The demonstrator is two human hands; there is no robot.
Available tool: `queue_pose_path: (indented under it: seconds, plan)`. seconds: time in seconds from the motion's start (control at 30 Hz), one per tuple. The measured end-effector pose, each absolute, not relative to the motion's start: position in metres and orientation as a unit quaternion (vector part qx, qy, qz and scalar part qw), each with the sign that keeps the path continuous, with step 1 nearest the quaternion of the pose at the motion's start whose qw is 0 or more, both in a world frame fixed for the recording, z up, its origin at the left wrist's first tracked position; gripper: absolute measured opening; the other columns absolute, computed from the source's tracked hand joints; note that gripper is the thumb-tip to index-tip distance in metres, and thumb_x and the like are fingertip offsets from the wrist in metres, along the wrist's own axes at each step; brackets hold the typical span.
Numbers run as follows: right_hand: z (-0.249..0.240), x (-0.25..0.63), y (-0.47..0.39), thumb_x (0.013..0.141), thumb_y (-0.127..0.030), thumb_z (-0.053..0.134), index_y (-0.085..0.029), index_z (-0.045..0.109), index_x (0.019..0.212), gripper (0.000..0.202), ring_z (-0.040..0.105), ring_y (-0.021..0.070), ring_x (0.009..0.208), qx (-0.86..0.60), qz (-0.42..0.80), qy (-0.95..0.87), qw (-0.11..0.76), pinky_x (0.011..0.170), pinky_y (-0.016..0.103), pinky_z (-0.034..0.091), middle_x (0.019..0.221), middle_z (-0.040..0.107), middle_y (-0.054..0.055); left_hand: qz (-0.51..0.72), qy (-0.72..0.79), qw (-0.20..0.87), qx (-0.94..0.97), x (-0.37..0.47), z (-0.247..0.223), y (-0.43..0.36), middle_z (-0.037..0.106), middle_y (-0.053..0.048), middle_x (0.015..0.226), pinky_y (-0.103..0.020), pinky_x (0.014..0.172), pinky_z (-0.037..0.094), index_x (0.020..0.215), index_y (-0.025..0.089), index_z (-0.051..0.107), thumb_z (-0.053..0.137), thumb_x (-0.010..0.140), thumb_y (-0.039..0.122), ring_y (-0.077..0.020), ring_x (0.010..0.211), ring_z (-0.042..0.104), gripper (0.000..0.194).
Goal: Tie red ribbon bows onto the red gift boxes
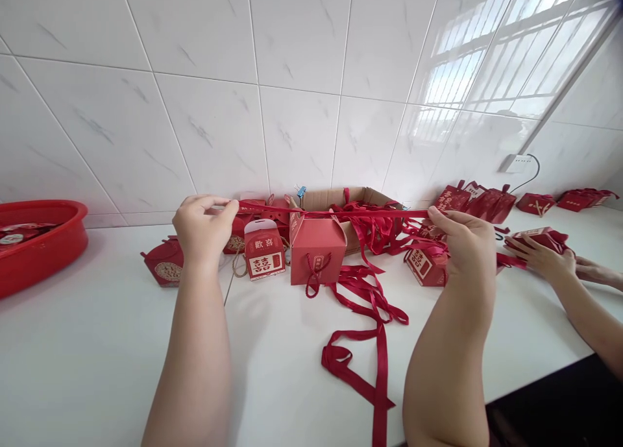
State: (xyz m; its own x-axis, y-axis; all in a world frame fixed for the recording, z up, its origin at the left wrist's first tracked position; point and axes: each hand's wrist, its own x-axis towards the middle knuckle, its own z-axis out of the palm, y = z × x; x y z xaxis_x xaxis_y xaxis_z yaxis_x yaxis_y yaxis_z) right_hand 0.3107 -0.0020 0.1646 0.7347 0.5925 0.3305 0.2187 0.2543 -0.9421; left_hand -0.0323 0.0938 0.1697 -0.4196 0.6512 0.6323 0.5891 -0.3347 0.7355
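A red ribbon (360, 213) is stretched taut from side to side, just above or behind the top of a red gift box (317, 249). My left hand (207, 223) pinches its left end between thumb and fingers. At the other side, my right hand (460, 229) grips the ribbon between thumb and forefinger. The box stands upright with a twisted cord loop on its front. Left of it is a smaller red and white box (264, 251). Loose ribbon (381, 362) trails over the white table (272, 362) in front.
Behind is a cardboard carton (324, 198) with tangled ribbons. A red basin (73, 239) stands far left, a red box (165, 265) beside it. More boxes (479, 200) line the back right. At the right, another person's hands (548, 255) hold a red box.
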Motion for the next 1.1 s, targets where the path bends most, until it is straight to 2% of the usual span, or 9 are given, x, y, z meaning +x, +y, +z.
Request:
queue_pose_path:
  seconds: [0.13, 0.33, 0.53, 0.7, 0.8, 0.9, 1.0, 1.1]
  plan:
    - [0.167, 0.310, 0.000, 0.061, -0.036, 0.078, -0.017, 0.072, 0.068, 0.022, 0.049, 0.0129, 0.053, -0.588, 0.124, -0.333, 0.726, 0.050, 0.027, 0.040, 0.056, 0.057, 0.000, 0.607, 0.570, 0.047, 0.551, -0.033, 0.171, 0.090, 0.063, 0.000, 0.091, -0.027, 0.059, 0.044, 0.079, 0.019, 0.069, 0.064, 0.067, 0.030, -0.0133, 0.066, 0.055, 0.017]
    - [0.169, 0.309, -0.001, 0.068, -0.036, 0.075, -0.020, 0.068, 0.065, 0.018, 0.048, 0.0116, 0.054, -0.509, 0.141, -0.369, 0.765, 0.054, 0.027, 0.039, 0.055, 0.052, -0.002, 0.658, 0.527, 0.144, 0.519, -0.020, 0.182, 0.078, 0.058, 0.003, 0.062, -0.026, 0.057, 0.041, 0.076, 0.018, 0.069, 0.069, 0.066, 0.031, -0.0128, 0.062, 0.051, 0.017]
    - [0.174, 0.296, -0.002, 0.070, -0.037, 0.073, -0.024, 0.065, 0.064, 0.016, 0.050, 0.0136, 0.059, -0.435, 0.182, -0.417, 0.777, 0.058, 0.028, 0.044, 0.061, 0.052, -0.001, 0.701, 0.432, 0.232, 0.518, -0.001, 0.194, 0.062, 0.062, 0.002, 0.064, -0.023, 0.061, 0.045, 0.070, 0.017, 0.069, 0.071, 0.064, 0.022, -0.0112, 0.067, 0.056, 0.008]
    - [0.181, 0.270, -0.006, 0.081, -0.042, 0.060, -0.024, 0.061, 0.073, 0.020, 0.060, 0.0152, 0.074, -0.381, 0.215, -0.491, 0.753, 0.063, 0.027, 0.049, 0.077, 0.060, 0.001, 0.651, 0.370, 0.367, 0.552, 0.022, 0.197, 0.045, 0.065, -0.001, 0.072, -0.024, 0.058, 0.047, 0.069, 0.019, 0.068, 0.068, 0.066, 0.030, -0.0135, 0.070, 0.061, 0.011]
    - [0.186, 0.253, -0.011, 0.084, -0.047, 0.053, -0.025, 0.060, 0.077, 0.024, 0.062, 0.0161, 0.079, -0.391, 0.224, -0.532, 0.717, 0.063, 0.027, 0.050, 0.084, 0.063, 0.002, 0.606, 0.373, 0.356, 0.606, 0.038, 0.197, 0.031, 0.069, -0.004, 0.085, -0.030, 0.068, 0.052, 0.070, 0.021, 0.068, 0.066, 0.066, 0.034, -0.0200, 0.086, 0.064, 0.014]
    - [0.189, 0.239, -0.016, 0.085, -0.048, 0.051, -0.025, 0.058, 0.077, 0.025, 0.063, 0.0156, 0.078, -0.373, 0.257, -0.559, 0.695, 0.061, 0.026, 0.051, 0.087, 0.064, 0.002, 0.578, 0.346, 0.318, 0.667, 0.047, 0.198, 0.017, 0.070, -0.004, 0.088, -0.032, 0.073, 0.053, 0.068, 0.022, 0.068, 0.065, 0.070, 0.034, -0.0218, 0.091, 0.063, 0.012]
    - [0.191, 0.232, -0.019, 0.086, -0.049, 0.052, -0.025, 0.057, 0.077, 0.027, 0.063, 0.0154, 0.077, -0.359, 0.274, -0.573, 0.683, 0.059, 0.026, 0.051, 0.087, 0.065, 0.002, 0.561, 0.345, 0.282, 0.698, 0.045, 0.201, 0.007, 0.069, -0.003, 0.088, -0.031, 0.070, 0.052, 0.065, 0.022, 0.066, 0.065, 0.073, 0.031, -0.0210, 0.088, 0.063, 0.012]
    - [0.191, 0.232, -0.020, 0.085, -0.052, 0.053, -0.025, 0.057, 0.077, 0.029, 0.062, 0.0155, 0.078, -0.374, 0.263, -0.572, 0.681, 0.059, 0.026, 0.050, 0.085, 0.064, 0.002, 0.540, 0.352, 0.266, 0.717, 0.034, 0.207, -0.002, 0.066, -0.002, 0.079, -0.029, 0.062, 0.049, 0.067, 0.024, 0.065, 0.062, 0.077, 0.030, -0.0178, 0.075, 0.061, 0.012]
